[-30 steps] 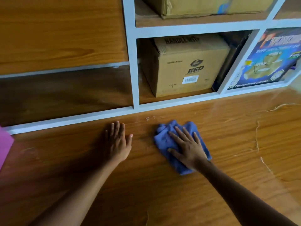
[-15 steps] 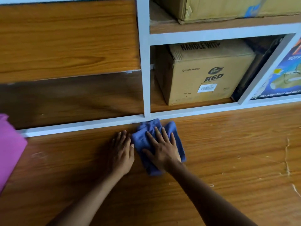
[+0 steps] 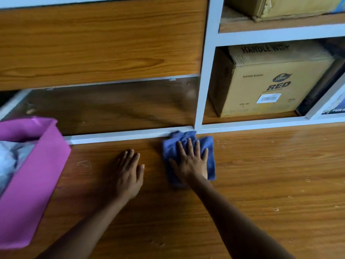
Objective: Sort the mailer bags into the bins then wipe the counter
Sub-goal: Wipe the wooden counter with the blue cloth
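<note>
A crumpled blue cloth [image 3: 210, 146] lies on the wooden counter [image 3: 270, 174], its far edge against the white shelf frame. My right hand [image 3: 190, 161] presses flat on the cloth with fingers spread. My left hand [image 3: 128, 171] rests flat on the bare counter just left of the cloth, fingers straight, holding nothing. A pink bin [image 3: 33, 184] stands at the left edge of the counter, with pale mailer bags [image 3: 11, 156] inside it.
A white-framed wooden shelf unit [image 3: 202, 90] rises along the back of the counter. A brown cardboard box [image 3: 267, 85] marked RED fills the lower right compartment, and another box [image 3: 280, 6] sits above it. A printed carton [image 3: 334, 107] shows at the far right.
My right hand slid the cloth left and back up to the shelf frame. The view panned left, bringing the pink bin into sight. My left hand stayed flat on the counter.
</note>
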`<state>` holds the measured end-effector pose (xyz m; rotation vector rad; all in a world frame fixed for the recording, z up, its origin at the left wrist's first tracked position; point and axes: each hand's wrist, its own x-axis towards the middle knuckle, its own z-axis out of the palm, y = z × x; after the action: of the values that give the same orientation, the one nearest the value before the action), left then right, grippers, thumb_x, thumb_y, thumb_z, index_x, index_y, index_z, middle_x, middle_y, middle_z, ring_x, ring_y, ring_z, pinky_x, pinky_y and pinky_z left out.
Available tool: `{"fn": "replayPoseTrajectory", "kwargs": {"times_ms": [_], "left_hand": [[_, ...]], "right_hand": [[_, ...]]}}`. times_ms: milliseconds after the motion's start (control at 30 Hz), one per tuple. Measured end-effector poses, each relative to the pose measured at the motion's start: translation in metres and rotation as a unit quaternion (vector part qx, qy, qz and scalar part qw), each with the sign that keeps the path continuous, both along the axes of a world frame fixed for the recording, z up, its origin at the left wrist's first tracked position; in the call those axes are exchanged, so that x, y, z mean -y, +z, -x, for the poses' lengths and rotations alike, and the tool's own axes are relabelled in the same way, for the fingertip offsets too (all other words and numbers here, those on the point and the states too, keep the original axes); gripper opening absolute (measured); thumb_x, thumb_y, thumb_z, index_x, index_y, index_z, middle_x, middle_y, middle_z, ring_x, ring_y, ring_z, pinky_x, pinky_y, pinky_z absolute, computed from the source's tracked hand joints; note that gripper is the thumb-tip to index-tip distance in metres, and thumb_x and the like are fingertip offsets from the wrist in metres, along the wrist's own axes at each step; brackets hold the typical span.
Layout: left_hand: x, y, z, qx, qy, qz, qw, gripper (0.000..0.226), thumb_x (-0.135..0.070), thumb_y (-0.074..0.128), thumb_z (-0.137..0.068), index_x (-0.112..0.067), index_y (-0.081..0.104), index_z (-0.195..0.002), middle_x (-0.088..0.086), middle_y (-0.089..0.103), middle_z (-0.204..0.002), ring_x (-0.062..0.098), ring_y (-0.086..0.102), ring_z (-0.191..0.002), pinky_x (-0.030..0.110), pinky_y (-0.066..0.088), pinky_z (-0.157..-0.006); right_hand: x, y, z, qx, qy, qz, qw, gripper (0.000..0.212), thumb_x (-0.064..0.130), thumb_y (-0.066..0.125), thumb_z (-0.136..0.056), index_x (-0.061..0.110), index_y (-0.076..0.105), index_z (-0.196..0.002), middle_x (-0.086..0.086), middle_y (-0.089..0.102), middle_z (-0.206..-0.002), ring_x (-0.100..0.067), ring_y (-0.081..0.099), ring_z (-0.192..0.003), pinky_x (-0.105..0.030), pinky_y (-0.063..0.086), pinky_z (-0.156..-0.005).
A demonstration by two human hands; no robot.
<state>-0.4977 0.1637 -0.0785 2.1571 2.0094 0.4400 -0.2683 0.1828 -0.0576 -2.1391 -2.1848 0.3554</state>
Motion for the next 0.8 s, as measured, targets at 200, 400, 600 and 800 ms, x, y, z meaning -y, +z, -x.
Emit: {"fn": "replayPoseTrajectory", "kwargs": {"times_ms": [200, 400, 600, 800], "left_hand": [[0.02, 0.0, 0.013, -0.092, -0.048, 0.055, 0.993, 0.077, -0.072, -0.006, -0.085, -0.029, -0.01, -0.15, 0.0, -0.024, -0.157, 0.023, -0.022, -0.146, 0.042, -0.017, -0.116], [0.045, 0.001, 0.048, -0.114, -0.144, 0.021, 0.983, 0.071, -0.07, -0.002, -0.091, -0.033, -0.007, -0.152, -0.008, -0.022, -0.158, 0.014, -0.022, -0.146, 0.039, -0.014, -0.116], [0.052, 0.001, 0.067, -0.06, -0.018, 0.006, 0.998, 0.073, -0.061, 0.013, -0.094, -0.015, 0.041, -0.145, 0.01, 0.033, -0.154, 0.028, 0.028, -0.144, 0.05, 0.02, -0.115], [0.066, 0.002, 0.082, -0.04, -0.02, -0.017, 0.999, 0.07, -0.058, 0.018, -0.094, -0.016, 0.035, -0.148, 0.009, 0.024, -0.158, 0.027, 0.018, -0.147, 0.049, 0.014, -0.118]], "right_hand": [[0.014, -0.003, -0.097, 0.021, -0.073, -0.042, 0.996, 0.073, 0.077, 0.018, -0.084, 0.046, 0.01, -0.15, 0.006, 0.002, -0.163, -0.022, -0.003, -0.15, -0.057, 0.0, -0.116], [-0.002, 0.001, -0.006, -0.019, -0.31, 0.008, 0.951, 0.076, 0.069, 0.024, -0.089, 0.032, 0.009, -0.154, -0.011, -0.001, -0.162, -0.04, -0.007, -0.147, -0.066, -0.003, -0.113], [0.032, 0.002, 0.088, 0.036, 0.103, -0.005, 0.994, 0.075, 0.071, 0.011, -0.081, 0.044, 0.005, -0.151, 0.001, -0.004, -0.163, -0.03, -0.007, -0.15, -0.061, -0.001, -0.116], [0.015, -0.004, 0.003, 0.008, -0.196, -0.043, 0.98, 0.074, 0.067, 0.023, -0.083, 0.037, 0.022, -0.151, 0.0, 0.013, -0.162, -0.029, 0.007, -0.149, -0.062, 0.009, -0.115]]}}
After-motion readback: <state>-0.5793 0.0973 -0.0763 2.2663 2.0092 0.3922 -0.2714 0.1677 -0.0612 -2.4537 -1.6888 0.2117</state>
